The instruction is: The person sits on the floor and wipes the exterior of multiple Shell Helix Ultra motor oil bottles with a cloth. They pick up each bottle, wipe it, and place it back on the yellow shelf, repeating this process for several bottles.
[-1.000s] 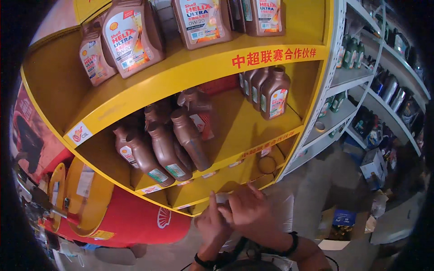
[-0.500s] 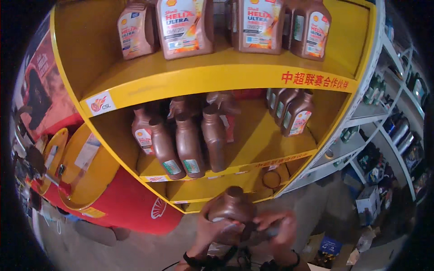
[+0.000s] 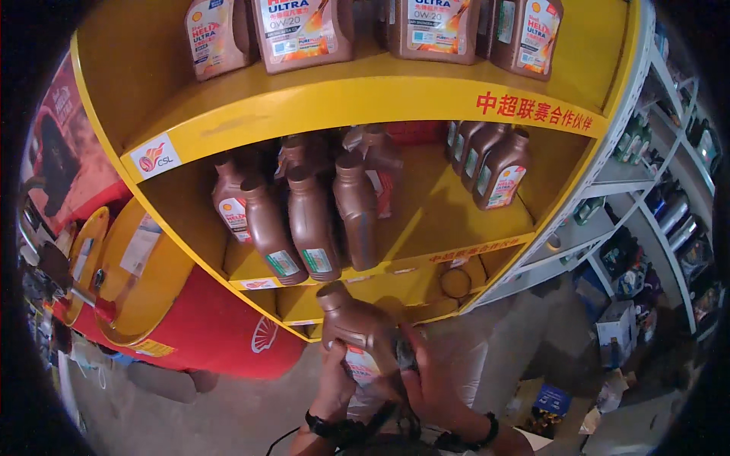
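Note:
Before my chest, a brown plastic motor oil bottle point(image 3: 357, 323) leans with its capped neck to the upper left. My left hand point(image 3: 335, 384) is closed round its lower left side, the thumb beside the pale front label. Against its right side presses my right hand point(image 3: 427, 376), fingers bent round the edge. A small dark grey patch lies between that hand and the bottle; I cannot make out what it is. Just beyond, several similar brown bottles point(image 3: 310, 220) stand on the middle shelf of a yellow rack point(image 3: 365, 99).
More oil bottles point(image 3: 304, 34) line the upper shelf, and a small group point(image 3: 500, 178) stands at the middle shelf's right. Red and yellow drums point(image 3: 220, 327) lie at left. Grey metal shelving point(image 3: 608, 220) rises at right. An open carton point(image 3: 544, 406) sits on the floor below.
The held bottle has tilted leftward, showing its front label. My right hand has closed in against its side. The rack has shifted slightly upward in view.

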A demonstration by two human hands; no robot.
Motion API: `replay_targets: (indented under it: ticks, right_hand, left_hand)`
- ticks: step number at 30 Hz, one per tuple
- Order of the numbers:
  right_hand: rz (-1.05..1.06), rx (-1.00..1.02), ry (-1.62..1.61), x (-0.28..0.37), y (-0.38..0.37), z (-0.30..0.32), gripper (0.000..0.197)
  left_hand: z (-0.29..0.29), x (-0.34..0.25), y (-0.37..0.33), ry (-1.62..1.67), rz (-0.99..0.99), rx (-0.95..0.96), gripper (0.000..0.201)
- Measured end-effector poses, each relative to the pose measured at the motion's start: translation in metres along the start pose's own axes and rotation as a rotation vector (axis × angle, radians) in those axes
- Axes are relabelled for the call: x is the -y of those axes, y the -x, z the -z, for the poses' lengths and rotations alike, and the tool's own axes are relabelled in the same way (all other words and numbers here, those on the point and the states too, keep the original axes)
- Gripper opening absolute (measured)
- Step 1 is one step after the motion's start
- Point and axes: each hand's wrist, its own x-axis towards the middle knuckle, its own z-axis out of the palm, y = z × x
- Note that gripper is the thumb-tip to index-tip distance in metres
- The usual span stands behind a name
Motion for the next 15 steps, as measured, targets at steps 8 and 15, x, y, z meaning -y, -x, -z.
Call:
replay_targets:
  ticks: [8, 15]
  right_hand:
    - [0.049, -0.123, 0.003, -0.016, 0.022, -0.015, 0.054]
    - [0.143, 0.027, -0.458, -0.006, -0.041, 0.009, 0.054]
  left_hand:
    - [-0.015, -0.007, -0.006, 0.117, -0.015, -0.076, 0.044]
    - [-0.007, -0.002, 0.002, -0.118, 0.122, 0.163, 0.038]
